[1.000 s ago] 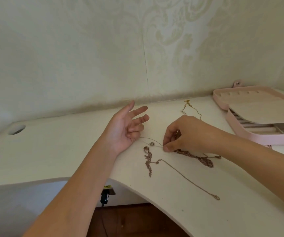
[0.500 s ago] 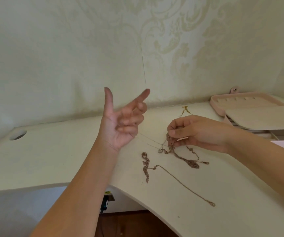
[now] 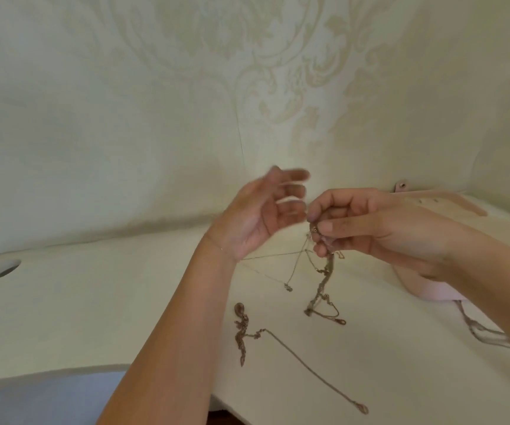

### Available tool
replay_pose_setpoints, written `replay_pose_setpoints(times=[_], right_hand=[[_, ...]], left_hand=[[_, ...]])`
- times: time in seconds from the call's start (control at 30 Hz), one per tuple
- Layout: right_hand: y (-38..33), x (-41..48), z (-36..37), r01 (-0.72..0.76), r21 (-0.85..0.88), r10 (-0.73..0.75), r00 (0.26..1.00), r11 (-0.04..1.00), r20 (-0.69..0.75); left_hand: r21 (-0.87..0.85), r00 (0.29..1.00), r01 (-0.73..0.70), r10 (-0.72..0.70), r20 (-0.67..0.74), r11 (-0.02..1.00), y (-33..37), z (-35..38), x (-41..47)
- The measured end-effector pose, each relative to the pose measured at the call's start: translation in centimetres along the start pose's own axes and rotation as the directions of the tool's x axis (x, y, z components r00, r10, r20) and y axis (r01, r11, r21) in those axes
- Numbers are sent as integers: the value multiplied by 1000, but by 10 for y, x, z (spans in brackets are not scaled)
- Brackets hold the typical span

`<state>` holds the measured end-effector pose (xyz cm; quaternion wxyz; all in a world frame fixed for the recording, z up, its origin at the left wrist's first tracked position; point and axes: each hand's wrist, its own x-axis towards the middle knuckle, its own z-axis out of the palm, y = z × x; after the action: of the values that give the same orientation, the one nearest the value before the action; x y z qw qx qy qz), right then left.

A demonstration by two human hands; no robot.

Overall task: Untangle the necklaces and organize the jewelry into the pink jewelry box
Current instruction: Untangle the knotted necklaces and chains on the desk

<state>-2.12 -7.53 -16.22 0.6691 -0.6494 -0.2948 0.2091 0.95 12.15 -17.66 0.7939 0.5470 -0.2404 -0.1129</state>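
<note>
Right hand point(image 3: 370, 228) raised above the desk point(image 3: 94, 302), fingers curled; thumb and fingertips pinch the top of a knotted clump of necklaces point(image 3: 324, 280). The clump hangs straight below the pinch, and its lower end, with a small clasp loop, touches the desk.

Left hand point(image 3: 260, 216) just beside the right, palm toward it, fingers spread wide and loosely extended. It is motion-blurred and grips nothing visible.

A thin chain point(image 3: 273, 256) runs taut from under the right fingers to the heel of the left hand; cannot tell whether it is caught there. A second strand drops to a small pendant point(image 3: 288, 286) below the gap between the hands.

A loose necklace point(image 3: 241, 329) lies flat below the left wrist, bunched at one end, its chain trailing off below the right hand.

Pink jewelry box point(image 3: 431, 294) open, behind and under the right hand and wrist — mostly hidden by them.
</note>
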Motion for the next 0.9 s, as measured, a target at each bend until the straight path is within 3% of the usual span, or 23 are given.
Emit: replay_pose_setpoints(times=[0.13,0.33,0.43,0.6,0.73,0.9], right_hand=[[-6,-7,-13,12,-22,-12,1000,1000,-17],[-9,-13,-30,33,-28,-36,995,999,-91],[-10,-15,-37,39,-71,-46,994,997,-98],[-15,-18,-42,92,-94,-97,994,991,-45],[-17,-20,-41,92,-118,-94,995,989,-12],[-17,-18,-40,55,-145,-67,994,988,-81]], left_hand=[[260,978,122,-161,134,958,-14,16,-5],[366,933,236,-315,172,900,-18,22,-6],[340,912,279,-359,200,898,-17,23,-7],[211,926,323,-353,129,923,-17,29,-5],[246,946,304,-322,33,920,-19,32,-4],[326,967,230,-252,27,917,-19,34,-5]])
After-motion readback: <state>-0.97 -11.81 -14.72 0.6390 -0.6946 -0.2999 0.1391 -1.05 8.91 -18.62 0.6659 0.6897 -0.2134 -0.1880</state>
